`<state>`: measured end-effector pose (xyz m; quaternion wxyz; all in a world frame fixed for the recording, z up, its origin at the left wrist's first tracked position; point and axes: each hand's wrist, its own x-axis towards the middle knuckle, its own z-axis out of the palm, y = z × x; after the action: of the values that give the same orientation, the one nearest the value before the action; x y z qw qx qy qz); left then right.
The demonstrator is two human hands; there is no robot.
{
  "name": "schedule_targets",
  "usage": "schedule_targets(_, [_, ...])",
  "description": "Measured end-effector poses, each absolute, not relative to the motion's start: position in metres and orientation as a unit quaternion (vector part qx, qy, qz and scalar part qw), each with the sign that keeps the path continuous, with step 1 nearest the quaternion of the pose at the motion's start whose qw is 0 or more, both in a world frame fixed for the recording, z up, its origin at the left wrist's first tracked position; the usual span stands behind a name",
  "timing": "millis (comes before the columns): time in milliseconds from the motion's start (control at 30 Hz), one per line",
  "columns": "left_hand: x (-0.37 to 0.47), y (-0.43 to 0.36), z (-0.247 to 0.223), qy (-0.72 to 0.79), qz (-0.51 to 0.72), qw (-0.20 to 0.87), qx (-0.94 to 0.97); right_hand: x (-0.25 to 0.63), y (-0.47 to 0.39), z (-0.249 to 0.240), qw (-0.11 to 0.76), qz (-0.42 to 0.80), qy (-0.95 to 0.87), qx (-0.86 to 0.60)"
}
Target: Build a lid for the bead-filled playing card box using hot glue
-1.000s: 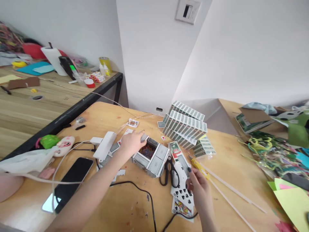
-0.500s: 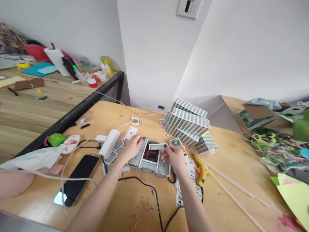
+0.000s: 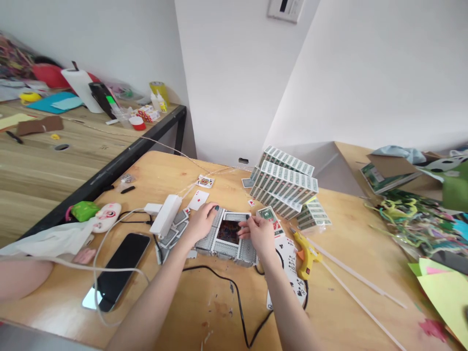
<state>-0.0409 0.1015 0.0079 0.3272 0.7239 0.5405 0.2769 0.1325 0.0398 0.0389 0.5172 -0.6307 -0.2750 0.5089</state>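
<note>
A flat grey structure built of patterned playing cards [image 3: 208, 243] lies on the table, with a dark, white-edged square opening in its middle. My left hand [image 3: 203, 223] grips its far left part, fingers curled over the edge. Over the right side of the opening is my right hand [image 3: 259, 234], its fingers bent and slightly apart, with nothing visible in them. A narrow card strip [image 3: 236, 215] lies along the opening's far edge. Behind my right hand is a green and red card box [image 3: 270, 218]. Loose face-up playing cards [image 3: 288, 256] lie to the right, partly under my right forearm.
Stacked card boxes [image 3: 287, 183] stand at the back right. A yellow glue gun [image 3: 309, 256] with its black cable lies right of my hand. To the left are a white power strip [image 3: 166, 216], a phone [image 3: 119, 273] and loose cables. Another person's arm [image 3: 24, 278] shows at the left edge.
My right hand has let go of the narrow card strip, which now lies along the opening's far edge. Its fingers moved slightly left over the opening. My left hand stays about where it was.
</note>
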Motion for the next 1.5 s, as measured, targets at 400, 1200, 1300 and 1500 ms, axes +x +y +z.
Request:
schedule_targets(400, [-0.042,0.103,0.006,0.533,0.271,0.334,0.729,0.13,0.04,0.037,0.539,0.522,-0.259,-0.608])
schedule_targets(1200, [-0.041,0.097,0.024,0.438,0.266,0.223,0.829,0.119,0.041,0.038,0.498,0.501,-0.345,-0.618])
schedule_targets(1300, [-0.037,0.099,0.035,0.375,0.183,0.215,0.883,0.122,0.042,0.038,0.481,0.493,-0.365,-0.626])
schedule_targets(1500, [-0.026,0.106,0.047,0.35,0.127,0.185,0.91,0.126,0.044,0.036,0.465,0.49,-0.39,-0.626])
